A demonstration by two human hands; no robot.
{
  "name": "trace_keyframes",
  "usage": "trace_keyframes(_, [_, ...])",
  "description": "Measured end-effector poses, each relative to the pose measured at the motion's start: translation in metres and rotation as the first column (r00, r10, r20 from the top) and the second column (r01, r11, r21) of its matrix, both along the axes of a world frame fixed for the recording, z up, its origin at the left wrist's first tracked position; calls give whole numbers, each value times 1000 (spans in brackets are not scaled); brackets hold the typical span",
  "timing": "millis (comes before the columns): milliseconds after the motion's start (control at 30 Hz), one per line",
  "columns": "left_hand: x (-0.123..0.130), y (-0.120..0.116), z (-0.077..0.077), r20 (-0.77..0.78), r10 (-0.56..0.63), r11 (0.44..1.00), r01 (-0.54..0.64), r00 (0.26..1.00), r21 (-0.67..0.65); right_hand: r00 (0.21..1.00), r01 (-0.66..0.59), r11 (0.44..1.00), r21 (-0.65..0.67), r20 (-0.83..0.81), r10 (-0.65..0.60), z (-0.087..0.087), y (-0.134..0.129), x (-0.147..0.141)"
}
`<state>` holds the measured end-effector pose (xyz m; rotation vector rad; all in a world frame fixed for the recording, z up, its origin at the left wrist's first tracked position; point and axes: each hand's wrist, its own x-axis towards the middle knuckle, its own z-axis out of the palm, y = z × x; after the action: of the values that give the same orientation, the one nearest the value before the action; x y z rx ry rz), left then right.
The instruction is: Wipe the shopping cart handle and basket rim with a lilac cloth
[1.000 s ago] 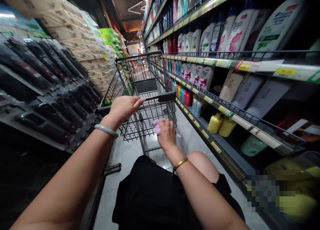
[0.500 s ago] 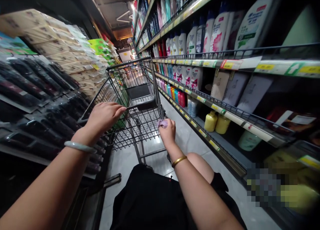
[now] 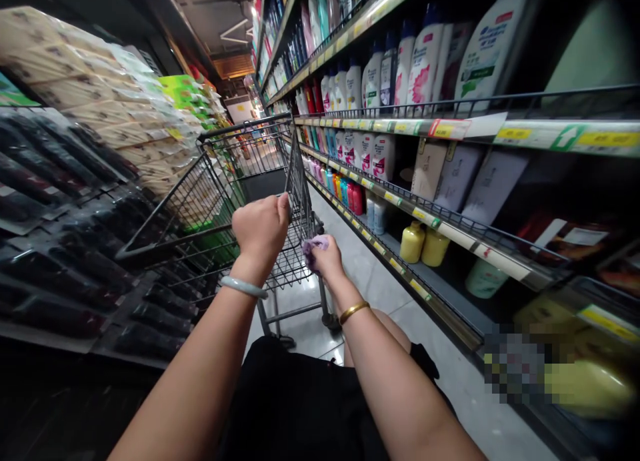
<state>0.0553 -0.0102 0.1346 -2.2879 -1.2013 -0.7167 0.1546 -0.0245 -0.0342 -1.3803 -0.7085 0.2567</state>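
Note:
The black shopping cart [image 3: 165, 247] stands right in front of me, its wire basket facing forward along the aisle. My left hand [image 3: 261, 226], with a pale bangle at the wrist, is closed round the cart's handlebar near its right end. A crumpled light-purple cloth [image 3: 310, 251] is bunched in the closed fingers of my right hand [image 3: 329, 257], which hangs low beside the cart's right rear side and wears a gold bangle.
Shelves of shampoo bottles [image 3: 425, 64] run along the right, with yellow bottles [image 3: 412, 242] on the bottom shelf. At the left are stacked beige packs [image 3: 85, 81] and dark plastic-wrapped goods [image 3: 50, 161]. Grey tiled floor [image 3: 400, 341] lies between.
My left hand has slid right along the handlebar and now forms a fist round it. The cart has turned a little, its left side swinging nearer. More of the purple cloth shows.

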Motion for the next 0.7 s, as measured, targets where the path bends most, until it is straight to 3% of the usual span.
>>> trace_keyframes(100, [-13, 2, -4, 36, 19, 998, -21, 999, 53, 991, -58, 983, 175, -107, 77, 27, -9, -15])
trace_keyframes(200, [-25, 1, -6, 53, 37, 997, -41, 998, 65, 995, -99, 907, 410, 68, 77, 59, -22, -31])
trace_keyframes(233, [-29, 0, -6, 60, 43, 997, -47, 997, 67, 986, -116, 898, 425, 157, 53, 62, -24, -34])
trace_keyframes(300, [-36, 0, -7, 72, 50, 996, -55, 996, 68, 967, -101, 937, 334, 254, 14, 55, -22, -39])
trace_keyframes(367, [-44, -2, -7, 83, 55, 996, -60, 995, 69, 986, -33, 991, 127, 167, 11, 40, -17, -44])
trace_keyframes(433, [-52, -4, -7, 99, 58, 995, -66, 993, 72, 1000, -5, 1000, 5, 6, 4, 35, -16, -50])
trace_keyframes(500, [-59, -6, -7, 117, 57, 994, -67, 991, 81, 1000, -10, 993, 115, -18, 12, 48, -22, -59])
trace_keyframes(600, [-69, -10, -8, 127, 49, 994, -61, 991, 95, 978, -77, 911, 405, 207, -9, 79, -40, -74])
trace_keyframes(633, [-73, -11, -9, 128, 47, 993, -60, 991, 102, 956, -115, 897, 427, 292, -17, 84, -44, -78])
trace_keyframes(700, [-80, -14, -9, 125, 35, 992, -50, 991, 117, 920, -133, 919, 371, 392, -25, 80, -43, -83])
